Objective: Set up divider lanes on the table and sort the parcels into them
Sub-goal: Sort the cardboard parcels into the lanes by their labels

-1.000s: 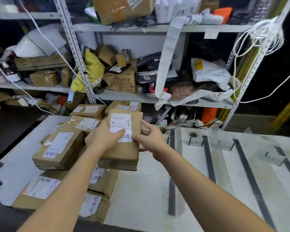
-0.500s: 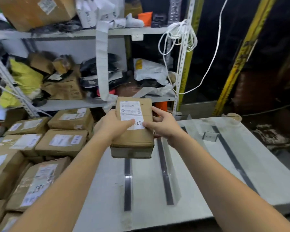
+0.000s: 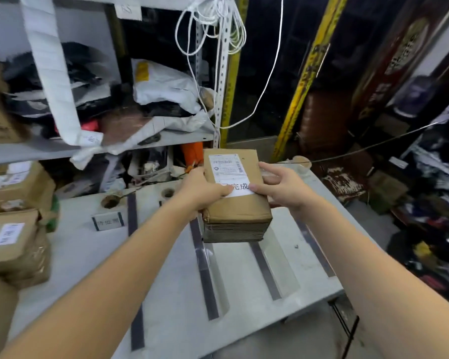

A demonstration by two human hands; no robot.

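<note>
Brown rectangular cardboard parcel, taped, with a white printed shipping label on its top face, was held off the surface over the far middle of the pale grey table. Left hand gripped the parcel's left side, thumb lying across the label's lower edge. Right hand gripped the right side, thumb tip on the label and fingers curled round the far edge. Below the parcel, long clear divider strips on dark bases ran away from the person across the tabletop, marking out lanes; the parcel hid the far ends of two of them. A small clear sign holder stood near the table's far left. Other brown labelled parcels were stacked at the left edge. Behind stood a grey metal shelf rack crowded with bags, and a coiled white cord hung from its upright.
</note>
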